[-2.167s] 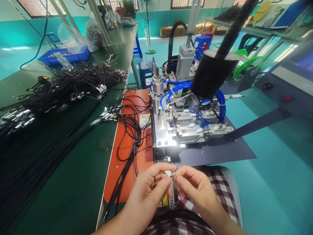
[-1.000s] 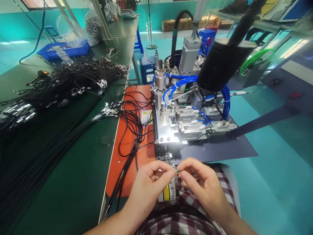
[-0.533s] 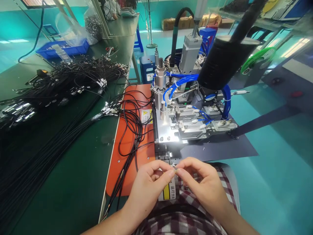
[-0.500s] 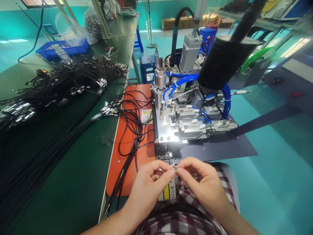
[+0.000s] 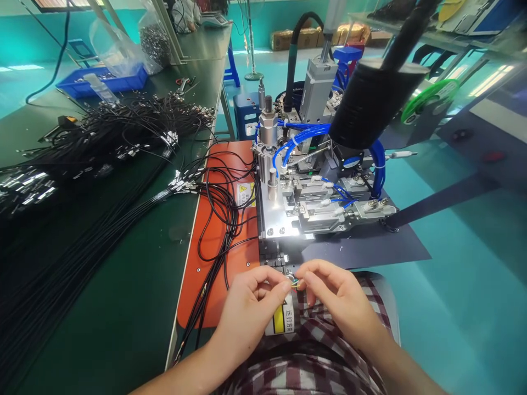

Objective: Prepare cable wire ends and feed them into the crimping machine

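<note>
Room: workshop with a teal floor and teal walls; a long dark green bench point(image 5: 123, 307) runs away from the person, and the metal machine point(image 5: 313, 203) standing at its edge serves as the landmark for everything below.
Lap: checked red-and-white cloth point(image 5: 313, 351) lies under both hands, nearer the camera than the machine.
Left hand point(image 5: 247, 312): just in front of the machine's near edge, fingers curled, thumb and forefinger pinched on the end of a thin cable.
Right hand point(image 5: 341, 307): beside the left one, also in front of the machine, fingertips nipped together on the same spot, so the two hands meet.
Cable end point(image 5: 293, 281): between the two sets of fingertips, just in front of the machine's near edge; it seems to show fine coloured wire strands, though it is too small to tell for certain.
Label point(image 5: 284, 321): yellow and white sticker on the machine's front face, just below the cable end.
Orange mat point(image 5: 209, 258): flat on the bench, touching the machine's left side, with loose black cable loops point(image 5: 224, 214) lying across it.
Blue tubing point(image 5: 296, 142): curls over the machine's upper part, around a silver cylinder.
Black hood point(image 5: 370, 104): a dark round body hanging above the machine's right half.
Cable pile point(image 5: 111, 137): a big tangle of black leads with metal plugs, well left of the machine.
Blue tray point(image 5: 102, 82): far beyond the machine to the left, beside a clear plastic bag point(image 5: 154, 44).
</note>
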Tool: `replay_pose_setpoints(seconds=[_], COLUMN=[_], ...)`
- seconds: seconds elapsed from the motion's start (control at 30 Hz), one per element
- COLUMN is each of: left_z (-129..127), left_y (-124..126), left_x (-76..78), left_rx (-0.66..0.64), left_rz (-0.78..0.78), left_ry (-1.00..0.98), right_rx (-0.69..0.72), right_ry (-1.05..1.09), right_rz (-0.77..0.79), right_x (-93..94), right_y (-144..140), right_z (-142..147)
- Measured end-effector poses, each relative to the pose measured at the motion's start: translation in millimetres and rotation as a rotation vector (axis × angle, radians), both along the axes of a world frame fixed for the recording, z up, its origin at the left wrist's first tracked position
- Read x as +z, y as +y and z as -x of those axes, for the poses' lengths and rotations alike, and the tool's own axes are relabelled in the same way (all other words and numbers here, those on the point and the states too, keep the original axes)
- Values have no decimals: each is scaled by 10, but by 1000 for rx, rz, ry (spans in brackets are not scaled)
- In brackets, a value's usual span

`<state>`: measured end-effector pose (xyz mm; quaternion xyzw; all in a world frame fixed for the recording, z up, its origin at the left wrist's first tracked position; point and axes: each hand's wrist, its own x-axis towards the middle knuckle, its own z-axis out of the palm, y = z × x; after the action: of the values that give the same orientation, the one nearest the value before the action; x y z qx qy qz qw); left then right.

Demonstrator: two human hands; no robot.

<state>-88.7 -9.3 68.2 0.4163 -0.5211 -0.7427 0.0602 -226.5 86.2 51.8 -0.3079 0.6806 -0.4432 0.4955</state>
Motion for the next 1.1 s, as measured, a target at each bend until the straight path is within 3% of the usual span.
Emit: replay_pose_setpoints(seconds=[0.17,0.3,0.4,0.67,0.93,1.03,1.1], left_z=[8,7,-1,-20,10,29,26], left_y=[-7,-15,-14,-35,-83,-128,-171], left_x=[18,12,7,-5,5,0,-23], left_rx=[-3,-20,-47,-88,-121,-134,-153], left_rz=[5,34,64,45,51,151,345], left_ry=[-24,-11,-2,30,36,50,34], right_rx=[79,252,380,474,374,300,274], right_ry=[308,587,671,463,167,98,84], right_rz=[87,211,233,357,477,436,397], right_x=[4,19,53,94,-53,-141,-194], right_y=[31,26,2,-100,-163,-180,-196], right_z=[9,59,125,207,167,175,199])
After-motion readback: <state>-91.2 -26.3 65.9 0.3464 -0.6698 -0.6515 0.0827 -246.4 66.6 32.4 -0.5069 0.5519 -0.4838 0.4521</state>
